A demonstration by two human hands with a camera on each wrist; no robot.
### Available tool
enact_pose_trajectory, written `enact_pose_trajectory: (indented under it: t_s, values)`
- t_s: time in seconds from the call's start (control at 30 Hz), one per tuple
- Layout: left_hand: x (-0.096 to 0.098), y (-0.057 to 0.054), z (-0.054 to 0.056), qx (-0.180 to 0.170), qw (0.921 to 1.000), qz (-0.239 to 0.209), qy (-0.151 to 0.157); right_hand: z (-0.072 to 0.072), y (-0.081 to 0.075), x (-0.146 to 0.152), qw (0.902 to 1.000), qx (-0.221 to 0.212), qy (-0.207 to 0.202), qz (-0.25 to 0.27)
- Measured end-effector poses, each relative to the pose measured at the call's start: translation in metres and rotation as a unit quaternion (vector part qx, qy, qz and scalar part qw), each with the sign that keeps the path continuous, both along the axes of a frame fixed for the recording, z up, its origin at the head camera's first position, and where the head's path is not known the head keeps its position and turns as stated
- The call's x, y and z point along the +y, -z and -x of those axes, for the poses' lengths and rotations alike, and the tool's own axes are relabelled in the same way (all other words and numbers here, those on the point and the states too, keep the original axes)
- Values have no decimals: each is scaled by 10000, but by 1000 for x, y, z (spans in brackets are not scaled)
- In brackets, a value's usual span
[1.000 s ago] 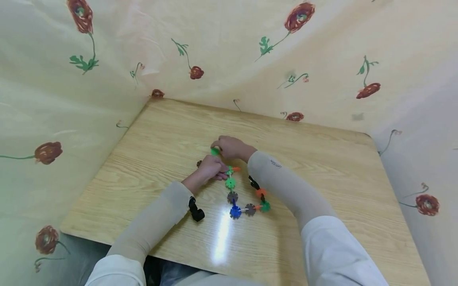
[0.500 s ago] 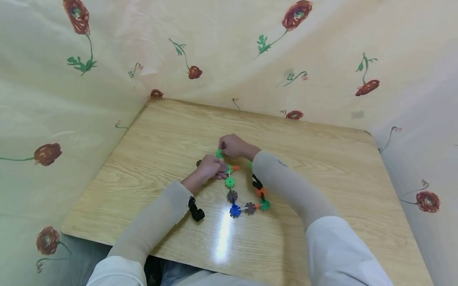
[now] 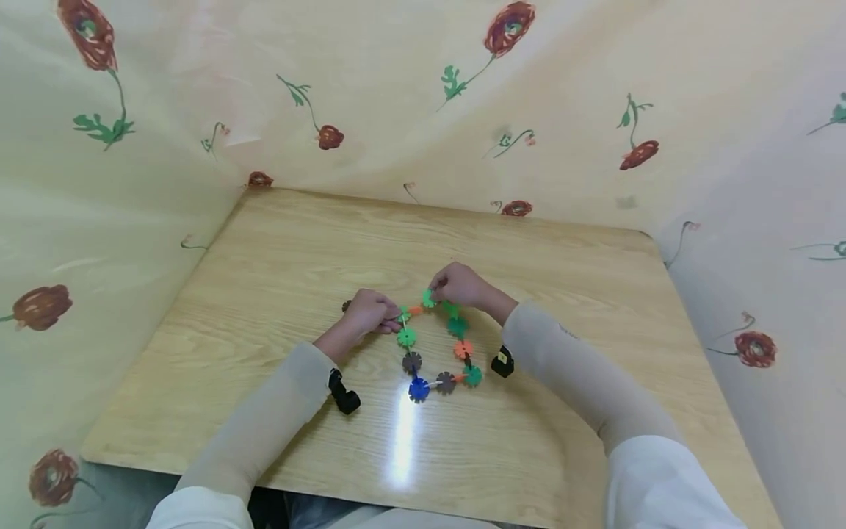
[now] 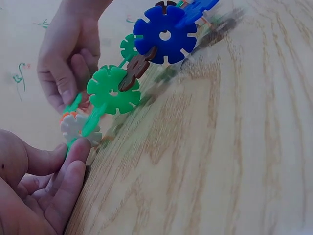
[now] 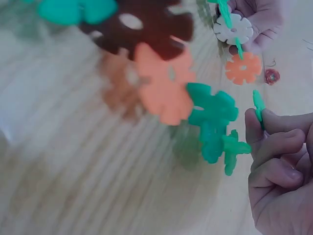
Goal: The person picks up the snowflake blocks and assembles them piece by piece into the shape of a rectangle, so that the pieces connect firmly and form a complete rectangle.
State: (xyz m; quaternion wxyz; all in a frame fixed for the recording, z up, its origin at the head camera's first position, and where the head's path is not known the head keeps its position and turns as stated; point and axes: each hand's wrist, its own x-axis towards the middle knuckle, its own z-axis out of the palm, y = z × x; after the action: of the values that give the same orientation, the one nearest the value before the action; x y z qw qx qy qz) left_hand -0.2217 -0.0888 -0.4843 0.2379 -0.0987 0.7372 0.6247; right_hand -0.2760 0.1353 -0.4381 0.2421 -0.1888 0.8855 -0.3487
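A chain of slotted plastic snowflake discs curves over the table in the head view, with a blue disc [image 3: 419,389] at its near end and an orange disc [image 3: 463,349] on its right side. My left hand [image 3: 371,312] pinches a green disc on the chain's left side between thumb and fingers, beside a white disc [image 4: 78,128]. Across from it, my right hand [image 3: 459,285] holds a light green disc [image 5: 259,108] by thumb and forefinger, edge-on in the right wrist view. Close by that disc is another orange disc [image 5: 243,68]. Green discs [image 3: 457,327] lie just below the right hand.
A dark brown piece [image 3: 346,305] shows behind the left hand. The wooden table [image 3: 595,294] meets flower-printed sheeting [image 3: 370,88] at its back and sides. Black wrist cameras [image 3: 345,397] hang from both forearms, the right one close to the chain.
The right hand has moved right and nearer with its green disc, uncovering the orange disc and the chain's right side. The left hand keeps its grip. The head view has shifted slightly.
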Motion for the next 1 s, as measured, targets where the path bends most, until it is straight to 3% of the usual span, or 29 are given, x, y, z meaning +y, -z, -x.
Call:
enact_pose_trajectory:
  t_s: [0.7, 1.0]
  values:
    - [-4, -4, -1, -113, 9999, -35, -62, -14, 3, -6, 9995, 205, 209, -124]
    - [-4, -1, -2, -60, 9998, -169, -102, -18, 1, -7, 9986, -14, 533, 60]
